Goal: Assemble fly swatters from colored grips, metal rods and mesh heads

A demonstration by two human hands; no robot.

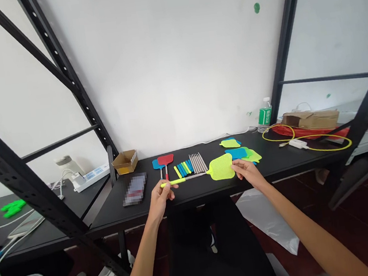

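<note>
A yellow fly swatter (221, 167) with a metal rod lies level between my hands, above the table's front part. My left hand (159, 198) is closed round its yellow handle, and my right hand (246, 171) pinches the right edge of its mesh head. Behind it, a red fly swatter (165, 160) and a blue fly swatter (156, 164) lie side by side. Several blue and yellow handles (184, 169) form a row, beside several metal rods (198, 163). Past my right hand, loose blue swatter heads (236, 153) and yellow-green swatter heads (252, 155) overlap in a pile.
On the black table (184, 195) stand a small cardboard box (125, 162) and a blurred flat object (135, 189) at left. A water bottle (264, 115) stands at the back right, near a yellow cable (333, 149). Black metal posts (80, 95) rise on both sides.
</note>
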